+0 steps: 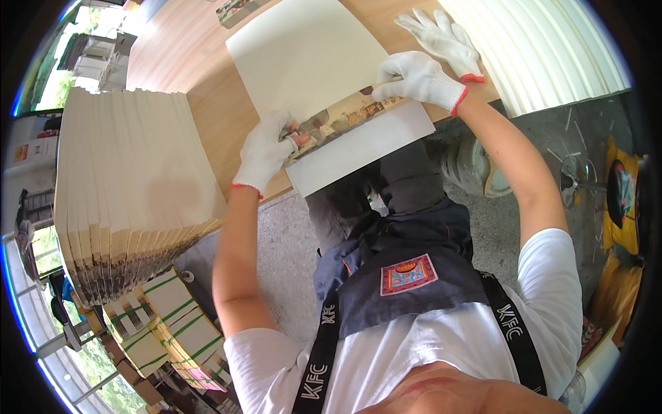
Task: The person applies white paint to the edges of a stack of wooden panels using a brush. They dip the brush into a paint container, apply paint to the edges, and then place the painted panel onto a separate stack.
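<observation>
On the wooden table before me lies a large off-white sheet. Along its near side runs a strip printed with a brown and orange picture. A plain white flap continues from the strip past the table's near edge, above my legs. My left hand, in a white glove with bare fingertips showing, pinches the strip's left end. My right hand, also gloved in white with a red cuff, grips the strip's right end, thumb and fingers curled in. Whether the strip is part of the sheet, I cannot tell.
A tall stack of cream sheets with printed edges stands at the left. More white stacked sheets fill the right. A spare white glove and a small printed block lie on the table. Strapped bundles stand at lower left.
</observation>
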`<action>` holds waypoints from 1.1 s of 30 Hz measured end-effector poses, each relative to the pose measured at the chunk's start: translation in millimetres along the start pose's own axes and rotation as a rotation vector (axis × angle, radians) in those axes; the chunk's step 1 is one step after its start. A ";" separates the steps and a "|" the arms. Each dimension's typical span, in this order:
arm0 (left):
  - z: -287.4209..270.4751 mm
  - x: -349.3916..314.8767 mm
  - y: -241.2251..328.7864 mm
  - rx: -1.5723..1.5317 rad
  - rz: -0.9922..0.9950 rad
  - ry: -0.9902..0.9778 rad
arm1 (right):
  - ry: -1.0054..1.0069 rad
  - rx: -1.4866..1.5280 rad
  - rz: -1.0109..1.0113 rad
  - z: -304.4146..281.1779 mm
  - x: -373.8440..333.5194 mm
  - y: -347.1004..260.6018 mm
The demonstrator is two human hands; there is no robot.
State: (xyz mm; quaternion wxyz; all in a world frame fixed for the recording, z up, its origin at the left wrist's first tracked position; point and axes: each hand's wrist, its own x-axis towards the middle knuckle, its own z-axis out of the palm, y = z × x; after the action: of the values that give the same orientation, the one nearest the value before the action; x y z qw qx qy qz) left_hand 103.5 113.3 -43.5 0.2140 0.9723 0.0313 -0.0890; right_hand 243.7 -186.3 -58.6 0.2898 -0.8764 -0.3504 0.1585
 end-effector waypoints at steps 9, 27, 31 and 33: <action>-44.2 63.5 57.7 0.229 0.319 -0.672 | 0.084 0.024 -0.028 1.7 -2.2 -4.3; -31.4 102.5 82.7 0.622 0.440 -0.787 | 0.559 -0.380 -0.535 -16.7 -42.7 15.4; -25.9 101.7 79.2 0.362 0.411 -0.887 | 0.339 -0.467 -0.770 1.6 -27.9 9.5; -20.3 101.1 85.0 0.220 0.344 -0.900 | 0.316 -0.471 -0.800 22.6 -16.1 -16.0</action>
State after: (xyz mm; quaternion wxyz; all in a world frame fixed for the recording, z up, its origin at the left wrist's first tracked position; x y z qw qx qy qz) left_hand 214.4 47.1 -9.4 0.1137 0.8453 -0.2346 -0.4664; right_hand 213.2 -179.3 -65.1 0.1714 -0.7280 -0.6379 -0.1837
